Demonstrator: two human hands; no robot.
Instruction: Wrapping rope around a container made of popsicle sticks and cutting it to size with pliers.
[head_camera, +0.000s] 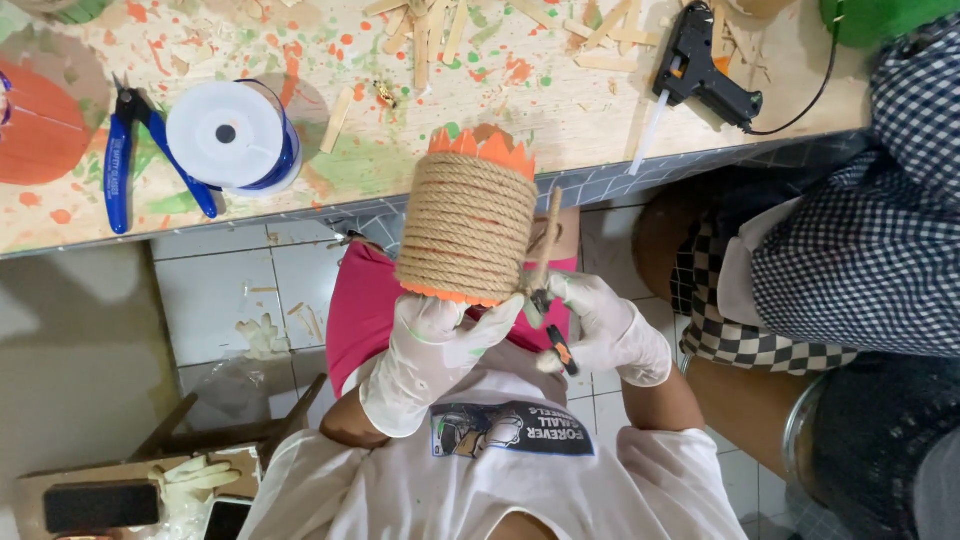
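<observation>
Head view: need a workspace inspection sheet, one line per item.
Surface: paint-splattered wooden tabletop with tiled edge.
Job's things: orange-rimmed cylinder wrapped in tan jute rope; loose rope end rising beside it; small orange-handled cutter.
Clutter: blue-handled pliers, white spool, flat wooden sticks.
Grippers: gloved left hand holds the cylinder's base; gloved right hand grips the cutter at the rope.
Cables: black glue gun with black cord.
Surroundings: another person's checkered clothing; tiled floor.

Head camera — looking straight down, close in
</observation>
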